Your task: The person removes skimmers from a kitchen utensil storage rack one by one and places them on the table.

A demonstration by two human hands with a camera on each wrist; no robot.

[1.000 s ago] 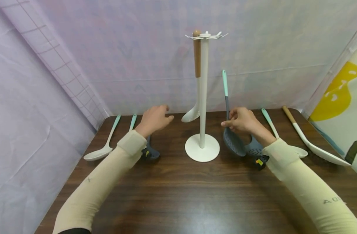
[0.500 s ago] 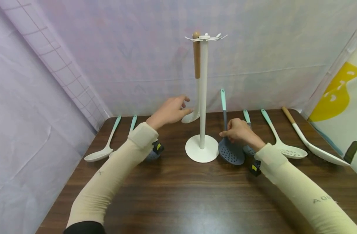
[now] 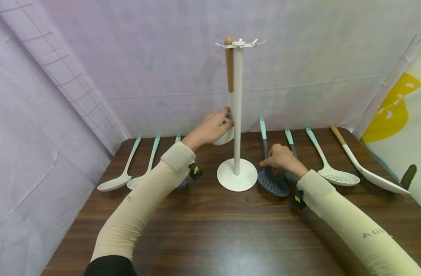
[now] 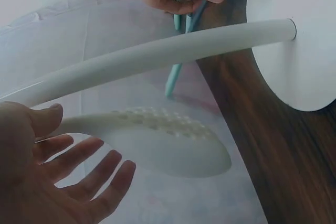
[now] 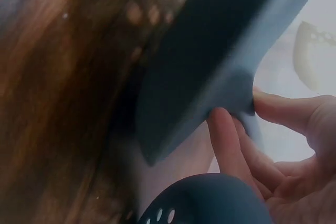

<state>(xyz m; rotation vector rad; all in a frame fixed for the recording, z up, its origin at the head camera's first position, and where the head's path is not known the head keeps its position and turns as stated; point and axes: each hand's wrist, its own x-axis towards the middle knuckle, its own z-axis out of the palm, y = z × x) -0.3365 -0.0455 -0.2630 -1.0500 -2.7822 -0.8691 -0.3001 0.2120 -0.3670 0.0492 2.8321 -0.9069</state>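
Note:
A white perforated skimmer (image 4: pixel 173 153) with a wooden handle (image 3: pixel 229 71) hangs from the hooked top of the white utensil stand (image 3: pixel 237 107). My left hand (image 3: pixel 210 128) is at the skimmer's lower neck. In the left wrist view its fingers are spread, with the neck passing behind the thumb. To the right of the stand, my right hand (image 3: pixel 282 159) pinches a dark grey skimmer (image 3: pixel 272 184) with a mint handle (image 3: pixel 263 127) where the shaft meets the head. The right wrist view shows thumb and fingertips on that joint. The grey head is low over the table, near the stand's base.
Right of my right hand lie another mint-handled grey utensil (image 3: pixel 290 138), a white slotted spoon (image 3: pixel 339 177) and a white wooden-handled turner (image 3: pixel 376 179). Left, a white spoon (image 3: pixel 115 183), a perforated white one (image 3: pixel 151 159) and a partly hidden grey utensil (image 3: pixel 183 184) lie on the wooden table (image 3: pixel 203 230).
My left hand has moved right, from above the left-hand utensils to the hanging skimmer. My right hand has lowered the grey skimmer towards the table, its handle dropping.

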